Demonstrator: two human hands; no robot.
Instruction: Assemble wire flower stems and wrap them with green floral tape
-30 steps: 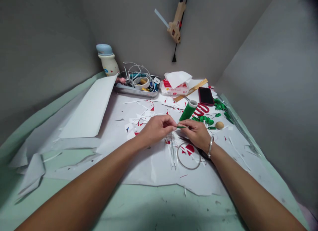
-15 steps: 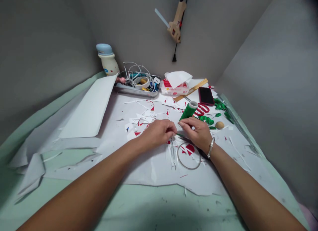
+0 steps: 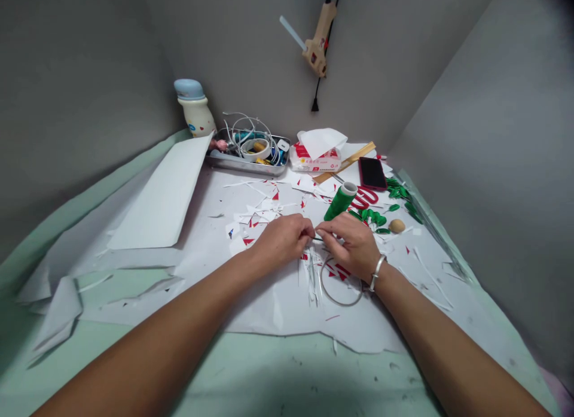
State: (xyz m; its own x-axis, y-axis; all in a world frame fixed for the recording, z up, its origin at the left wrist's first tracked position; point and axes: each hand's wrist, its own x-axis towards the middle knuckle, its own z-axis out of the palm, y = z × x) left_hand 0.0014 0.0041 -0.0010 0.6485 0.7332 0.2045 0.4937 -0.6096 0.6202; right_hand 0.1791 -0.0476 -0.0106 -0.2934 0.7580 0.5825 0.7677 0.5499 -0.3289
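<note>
Left hand [image 3: 282,240] and right hand [image 3: 347,243] closed, fingertips pinching thin green strip [image 3: 318,239] between them, above white paper sheet [image 3: 278,309]. Green cylindrical spool [image 3: 339,201] lying just beyond right hand. Thin round wire ring [image 3: 323,287] under right hand, among red-and-white paper scraps [image 3: 253,216].

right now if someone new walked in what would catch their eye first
Probably the left hand and right hand meeting at a thin green strip, in the middle of the white paper sheet. Red-and-white paper scraps lie beyond them, and a green thread spool stands just past the right hand. Higher up, a hot glue gun hangs on the grey wall.
</note>
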